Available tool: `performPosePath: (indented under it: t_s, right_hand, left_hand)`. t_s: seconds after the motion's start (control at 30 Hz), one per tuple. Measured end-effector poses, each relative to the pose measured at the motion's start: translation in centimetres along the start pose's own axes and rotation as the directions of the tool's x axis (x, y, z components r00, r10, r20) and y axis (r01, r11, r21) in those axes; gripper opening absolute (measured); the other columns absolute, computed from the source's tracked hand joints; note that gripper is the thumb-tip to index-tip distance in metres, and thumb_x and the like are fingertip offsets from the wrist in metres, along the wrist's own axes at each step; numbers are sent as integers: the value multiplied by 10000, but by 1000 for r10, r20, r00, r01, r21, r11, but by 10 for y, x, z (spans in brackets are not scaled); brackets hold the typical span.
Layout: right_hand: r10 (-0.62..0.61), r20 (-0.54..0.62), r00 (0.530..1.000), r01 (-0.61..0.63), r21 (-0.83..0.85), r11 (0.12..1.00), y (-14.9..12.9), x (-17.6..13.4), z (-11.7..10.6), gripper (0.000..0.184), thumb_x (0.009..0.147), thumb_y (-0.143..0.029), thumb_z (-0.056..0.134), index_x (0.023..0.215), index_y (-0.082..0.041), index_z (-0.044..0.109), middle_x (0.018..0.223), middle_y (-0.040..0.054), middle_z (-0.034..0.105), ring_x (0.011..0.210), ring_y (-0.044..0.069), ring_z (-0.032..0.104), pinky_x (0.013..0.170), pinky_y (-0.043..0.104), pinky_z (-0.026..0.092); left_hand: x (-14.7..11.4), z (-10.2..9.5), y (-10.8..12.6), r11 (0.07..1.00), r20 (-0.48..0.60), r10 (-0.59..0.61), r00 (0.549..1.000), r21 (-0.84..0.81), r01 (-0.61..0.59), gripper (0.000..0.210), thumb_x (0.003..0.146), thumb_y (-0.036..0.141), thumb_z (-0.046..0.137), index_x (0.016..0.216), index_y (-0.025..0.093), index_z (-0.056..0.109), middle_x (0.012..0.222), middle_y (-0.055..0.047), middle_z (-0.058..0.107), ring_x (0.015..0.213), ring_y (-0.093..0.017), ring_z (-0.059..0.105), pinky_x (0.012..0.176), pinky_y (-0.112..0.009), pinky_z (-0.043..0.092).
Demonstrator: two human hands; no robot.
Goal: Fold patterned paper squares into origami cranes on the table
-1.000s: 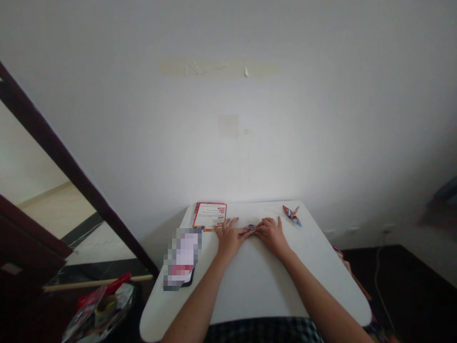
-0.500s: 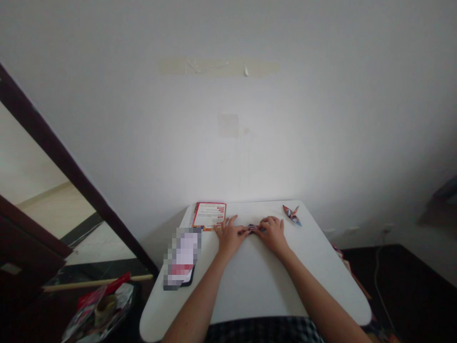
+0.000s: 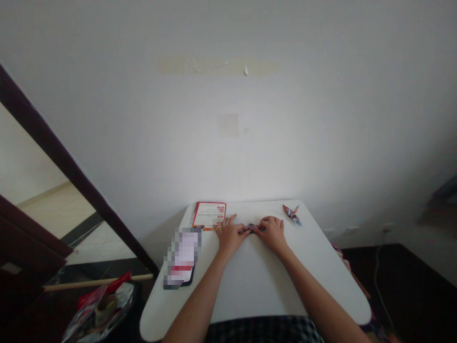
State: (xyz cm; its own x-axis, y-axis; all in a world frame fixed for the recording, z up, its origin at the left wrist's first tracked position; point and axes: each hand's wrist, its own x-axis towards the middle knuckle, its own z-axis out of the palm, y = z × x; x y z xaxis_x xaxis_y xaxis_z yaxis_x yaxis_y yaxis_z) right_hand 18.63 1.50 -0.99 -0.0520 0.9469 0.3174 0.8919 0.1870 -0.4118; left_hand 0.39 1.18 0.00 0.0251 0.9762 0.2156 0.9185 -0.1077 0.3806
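Observation:
A small piece of folded, dark patterned paper [image 3: 253, 227] lies on the white table [image 3: 257, 286] between my hands. My left hand [image 3: 230, 237] pinches its left end between thumb and forefinger, the other fingers spread. At its right end my right hand [image 3: 273, 232] grips the paper with bent fingers, which hide part of it. To the right, near the back edge, sits a folded paper figure [image 3: 293, 215] with pointed tips, coloured red, blue and white. Just behind my left hand is a printed sheet [image 3: 210, 214] with a red border.
A phone [image 3: 183, 259] with a blurred-out screen lies at the table's left side. The wall [image 3: 250, 157] rises directly behind the table. On the floor at left stands a bin [image 3: 107, 305] filled with wrappers and a cardboard roll. A cable [image 3: 377, 281] hangs at right.
Both hands stay in nearly the same place, still holding the folded paper. Only slight finger movement shows; the other things have not moved.

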Motion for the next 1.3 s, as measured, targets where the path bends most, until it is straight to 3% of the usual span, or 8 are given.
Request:
performPosePath:
  t_s: [0.63, 1.0, 1.3]
  right_hand:
    - [30, -31, 999, -29, 18, 999, -1, 0, 7, 258, 828, -496, 655, 821, -246, 720, 1127, 70, 609, 1176, 298, 459, 1108, 603, 173]
    - [27, -17, 999, -26, 9, 1000, -2, -1, 5, 266, 836, -521, 637, 854, -265, 709, 1123, 58, 597, 1167, 290, 459, 1099, 582, 184]
    - [141, 101, 985, -145, 38, 989, -5, 13, -1, 294, 740, -556, 711, 863, -289, 725, 1178, 52, 560, 1215, 311, 425, 1093, 600, 161]
  left_hand:
    - [1, 2, 6, 1000, -25, 0, 1000, 19, 1, 200, 809, 536, 633, 860, 382, 750, 1527, 60, 410, 1408, -370, 275, 1053, -780, 115]
    - [1, 2, 8, 998, 18, 28, 999, 50, -28, 183, 811, 479, 659, 959, 386, 711, 1538, 57, 394, 1409, -363, 264, 1021, -794, 161]
    - [0, 5, 10, 999, -17, 28, 999, 46, -27, 204, 822, 482, 643, 982, 377, 713, 1528, 29, 410, 1398, -358, 285, 1032, -783, 158]
